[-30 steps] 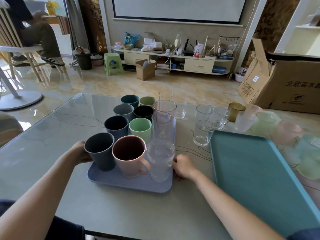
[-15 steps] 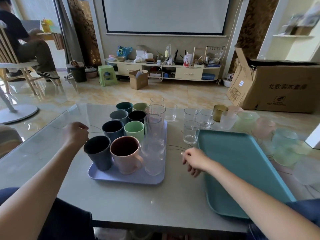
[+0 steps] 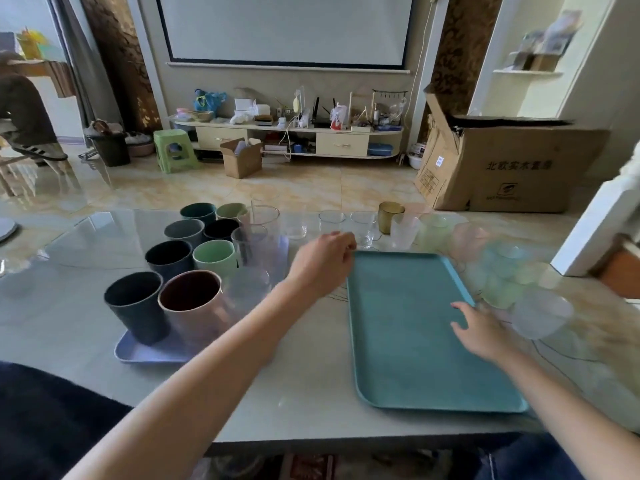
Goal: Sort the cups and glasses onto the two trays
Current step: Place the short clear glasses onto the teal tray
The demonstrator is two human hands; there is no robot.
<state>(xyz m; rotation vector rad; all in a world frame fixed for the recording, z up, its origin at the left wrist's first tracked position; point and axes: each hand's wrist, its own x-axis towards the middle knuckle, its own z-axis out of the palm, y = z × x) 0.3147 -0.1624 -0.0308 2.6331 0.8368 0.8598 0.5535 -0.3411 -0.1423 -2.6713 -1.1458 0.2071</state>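
Both hands have left the lavender tray (image 3: 138, 351) since a second ago and now hover at the teal tray (image 3: 415, 358). The left hand (image 3: 320, 263), which gripped the lavender tray's left edge, has crossed over to the teal tray's far left corner; its fingers are curled, and whether they pinch the rim or hold nothing cannot be told. The left forearm stretches diagonally across the table, passing in front of the lavender tray's near right corner. The right hand (image 3: 479, 332) has travelled from the lavender tray's right edge to the teal tray's right rim, palm down, fingers spread and relaxed, grasping nothing, fingertips over the tray's surface.

On the lavender tray stand the opaque cups: a dark blue cup (image 3: 136, 308) and a pink mug (image 3: 194, 306) nearest, then a navy cup (image 3: 168, 256), a mint cup (image 3: 214, 258) and four more behind, with tall clear glasses (image 3: 254, 244) along their right side.

Beyond the teal tray's far edge, short clear glasses (image 3: 363, 228) and an amber glass (image 3: 390, 216) stand on the glass-topped table (image 3: 69, 323). To the tray's right, frosted tinted cups (image 3: 502, 285) cluster, blurred.

Behind the table, a cardboard box (image 3: 502, 168) sits on the tiled floor.
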